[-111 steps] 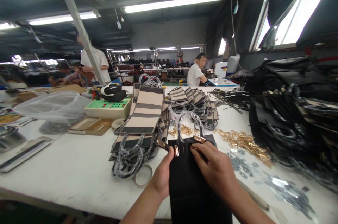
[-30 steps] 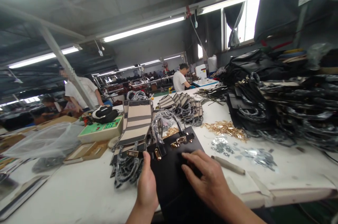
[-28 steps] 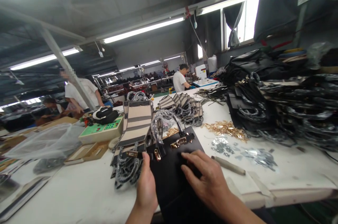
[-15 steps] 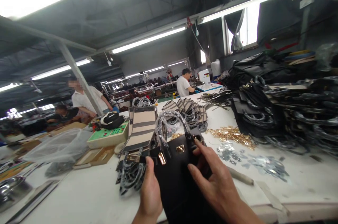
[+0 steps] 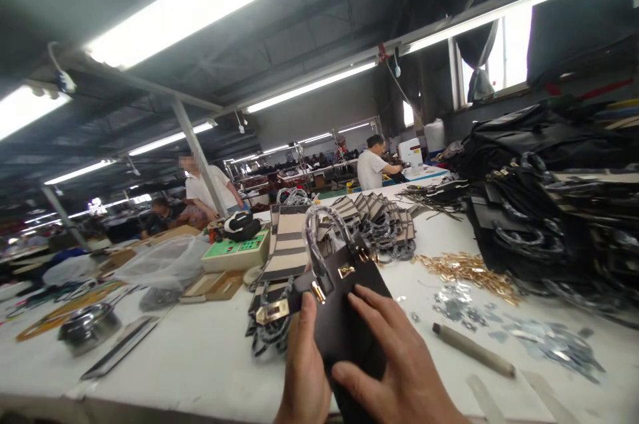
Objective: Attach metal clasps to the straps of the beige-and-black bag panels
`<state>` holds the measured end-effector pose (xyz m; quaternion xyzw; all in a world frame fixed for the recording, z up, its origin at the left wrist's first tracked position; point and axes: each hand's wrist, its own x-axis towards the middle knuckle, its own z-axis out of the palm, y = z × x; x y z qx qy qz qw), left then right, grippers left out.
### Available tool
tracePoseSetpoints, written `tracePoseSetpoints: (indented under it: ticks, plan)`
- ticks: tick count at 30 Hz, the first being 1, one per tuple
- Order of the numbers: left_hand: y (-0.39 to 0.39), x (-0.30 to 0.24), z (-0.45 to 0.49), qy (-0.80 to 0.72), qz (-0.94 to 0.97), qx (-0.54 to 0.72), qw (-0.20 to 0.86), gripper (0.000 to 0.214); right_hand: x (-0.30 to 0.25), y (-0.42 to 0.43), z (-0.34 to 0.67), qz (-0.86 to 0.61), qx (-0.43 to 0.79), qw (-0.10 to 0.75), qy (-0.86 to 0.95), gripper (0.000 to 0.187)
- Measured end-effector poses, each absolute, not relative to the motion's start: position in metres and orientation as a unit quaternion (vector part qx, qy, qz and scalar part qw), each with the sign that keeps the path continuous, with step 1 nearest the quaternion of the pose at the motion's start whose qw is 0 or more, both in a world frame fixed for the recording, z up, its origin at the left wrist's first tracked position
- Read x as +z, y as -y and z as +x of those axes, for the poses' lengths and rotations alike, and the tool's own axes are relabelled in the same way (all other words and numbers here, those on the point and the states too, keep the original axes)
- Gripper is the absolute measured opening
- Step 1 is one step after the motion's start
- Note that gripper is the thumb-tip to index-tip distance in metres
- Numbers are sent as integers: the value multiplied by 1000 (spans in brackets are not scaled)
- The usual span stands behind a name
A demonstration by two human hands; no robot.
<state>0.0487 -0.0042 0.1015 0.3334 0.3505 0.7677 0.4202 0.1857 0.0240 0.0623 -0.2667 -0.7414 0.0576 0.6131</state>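
Head view: left hand (image 5: 305,361) clasps the black bag (image 5: 335,324), right hand (image 5: 399,361) lies loosely spread against it; probably light, stiffish, best gripped by the edge beneath left thumb.

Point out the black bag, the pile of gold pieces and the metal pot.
Black bag (image 5: 333,325), head view: front panel.
Gold pieces (image 5: 473,274), head view: middle of pile.
Metal pot (image 5: 90,332), head view: side wall.

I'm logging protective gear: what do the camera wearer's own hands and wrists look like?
The bare, ungloved left hand and bare, ungloved right hand show no visible rings, watch or markings; no sleeve shows. Most left fingers are hidden.
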Motion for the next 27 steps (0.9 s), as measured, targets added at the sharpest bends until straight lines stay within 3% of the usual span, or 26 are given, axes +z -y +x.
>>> tracePoseSetpoints:
  ticks: [3,7,11,13,15,21,27]
  plan:
    - [28,115,56,-345,377,751,419,64,67,-13,177,-221,63,614,755,89]
    - [54,127,61,-299,453,728,419,86,90,-8,192,-163,180,626,741,59]
    - [62,127,42,-396,467,746,262,70,125,-18,240,-140,425,502,740,39]
    - [59,127,26,-443,453,759,152,66,137,-24,265,-158,481,451,735,39]
    - [55,125,9,-449,459,754,137,70,144,-26,286,-183,483,419,747,39]
    - [52,85,0,-372,545,554,508,67,123,-7,321,-212,515,260,789,43]
    - [82,13,49,-299,514,402,696,63,68,18,350,-327,436,288,787,44]
